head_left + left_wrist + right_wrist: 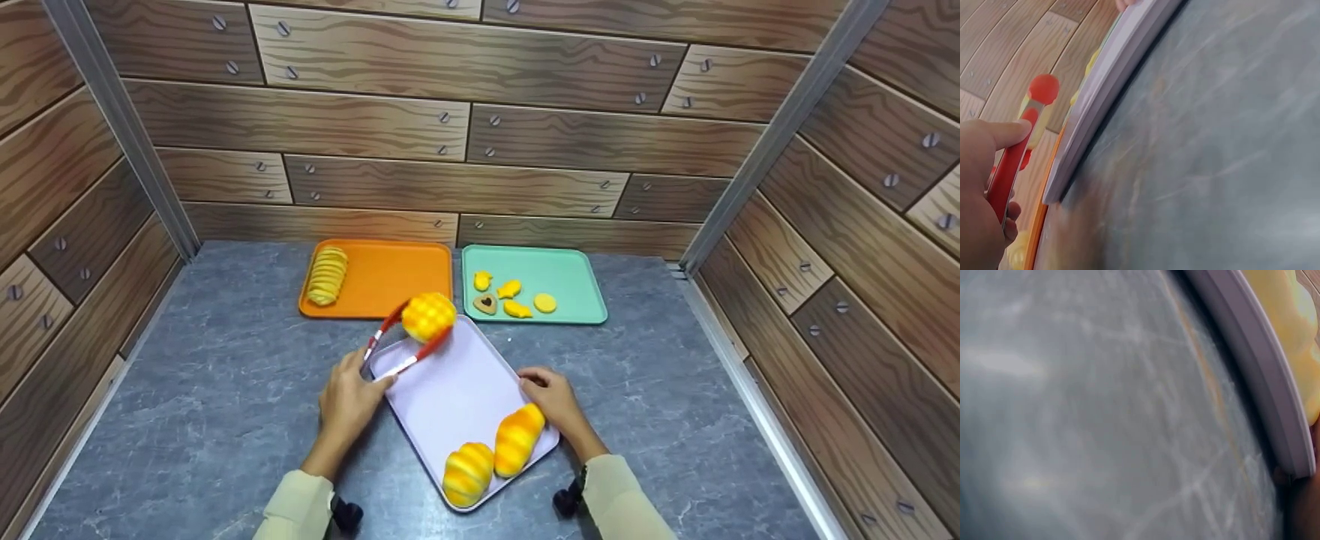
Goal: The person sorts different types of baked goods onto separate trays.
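In the head view my left hand (351, 399) holds red-and-silver tongs (433, 344). Between the tong tips sits a round yellow bun (428, 316) with a criss-cross top, over the far left corner of a lavender tray (450, 394). The left wrist view shows my thumb along the red handle of the tongs (1012, 174). My right hand (556, 397) grips the tray's right rim, a finger showing beneath the edge in the right wrist view. Two golden ridged bread rolls (469, 474) lie at the tray's near end, which sits turned at an angle.
Behind are an orange tray (397, 277) with a long twisted bread (328, 276) and a green tray (555, 270) with several small biscuits (517, 308). Wood-patterned walls (465, 127) border the grey marbled table (225, 420) at the back and sides.
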Demonstrator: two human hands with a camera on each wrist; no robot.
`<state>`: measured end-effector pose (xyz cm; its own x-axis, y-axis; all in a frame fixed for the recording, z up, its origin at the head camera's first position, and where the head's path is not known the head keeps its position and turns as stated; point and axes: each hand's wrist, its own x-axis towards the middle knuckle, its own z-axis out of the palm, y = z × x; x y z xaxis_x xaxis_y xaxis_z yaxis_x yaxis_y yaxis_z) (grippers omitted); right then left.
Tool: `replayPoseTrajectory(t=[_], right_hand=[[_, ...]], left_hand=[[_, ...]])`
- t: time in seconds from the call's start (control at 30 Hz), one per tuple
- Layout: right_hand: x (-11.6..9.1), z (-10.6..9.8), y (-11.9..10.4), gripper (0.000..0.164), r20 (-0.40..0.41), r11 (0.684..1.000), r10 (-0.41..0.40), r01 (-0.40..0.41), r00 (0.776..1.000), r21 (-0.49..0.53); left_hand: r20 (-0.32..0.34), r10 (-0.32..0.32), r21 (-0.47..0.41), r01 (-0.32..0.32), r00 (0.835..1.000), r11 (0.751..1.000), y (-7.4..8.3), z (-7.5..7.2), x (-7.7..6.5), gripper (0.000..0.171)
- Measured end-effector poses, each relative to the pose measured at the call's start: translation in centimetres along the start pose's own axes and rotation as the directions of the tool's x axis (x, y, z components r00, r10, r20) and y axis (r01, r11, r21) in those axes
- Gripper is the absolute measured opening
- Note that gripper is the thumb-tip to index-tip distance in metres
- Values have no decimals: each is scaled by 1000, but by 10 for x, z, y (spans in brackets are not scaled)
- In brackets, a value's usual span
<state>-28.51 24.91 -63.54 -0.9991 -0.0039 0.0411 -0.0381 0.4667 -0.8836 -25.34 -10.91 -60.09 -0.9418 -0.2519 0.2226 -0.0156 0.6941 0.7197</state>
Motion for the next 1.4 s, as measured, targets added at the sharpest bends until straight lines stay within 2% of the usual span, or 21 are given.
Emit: replayPoseTrajectory(t=[0.2,0.57,0.8,1.03,1.2,1.4], right_hand=[[0,0,2,19,1,1000,-2,2,1000,-17],[0,0,1,19,0,999,-36,36,999,-23],[-1,0,0,20,0,998,-59,59,998,8],[-2,-2,-1,19,6,1000,-29,29,1000,-9],[-2,-2,-1,20,3,999,-38,39,999,-26],[-2,-1,-2,20,12,1000,-18,19,1000,-23]], left_hand=[[-50,-70,-13,70,996,997,-7,-1,19,78],[-108,-183,24,187,977,982,-17,4,46,73],[-138,-198,33,205,970,978,-15,9,60,69],[-123,-242,43,248,963,968,-12,14,74,66],[-134,-241,56,251,961,967,-7,19,85,58],[-151,-257,53,268,954,962,-4,24,98,61]])
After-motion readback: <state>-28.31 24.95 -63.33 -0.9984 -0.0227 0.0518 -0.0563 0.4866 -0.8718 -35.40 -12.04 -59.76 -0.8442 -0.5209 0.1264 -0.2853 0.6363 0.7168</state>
